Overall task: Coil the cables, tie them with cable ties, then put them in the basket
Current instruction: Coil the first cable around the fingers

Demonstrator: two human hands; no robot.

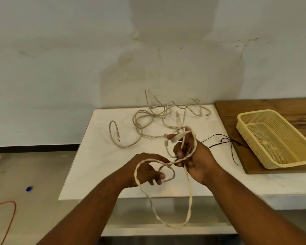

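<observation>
- An orange cord (9, 216) and a small blue object (29, 188) lay on the floor (34, 167) at far left.
- A white surface (99, 156) stood against the wall, with one short grey cable (113, 134) bent into a loop near its left side.
- The left hand (147, 171) was held above the surface's near edge, fingers curled down onto a small loop of the cream cable (188, 184), while a wider turn of the cable lay across the back of the hand.
- The cream cable stretched between both hands, and its long slack loop hung below the surface's front edge.
- A tangle of loose cables (166, 110) sprawled along the back of the surface, by the wall.
- The right hand (196, 160) was raised upright and gripped several turns of the cream cable, its forefinger stretched out along one end of the cable.
- A thin black wire (221, 139) trailed across the surface just right of that hand.
- A yellow plastic basket (254, 114) sat on a wooden board (237, 110) at far right, well apart from the cable in hand.
</observation>
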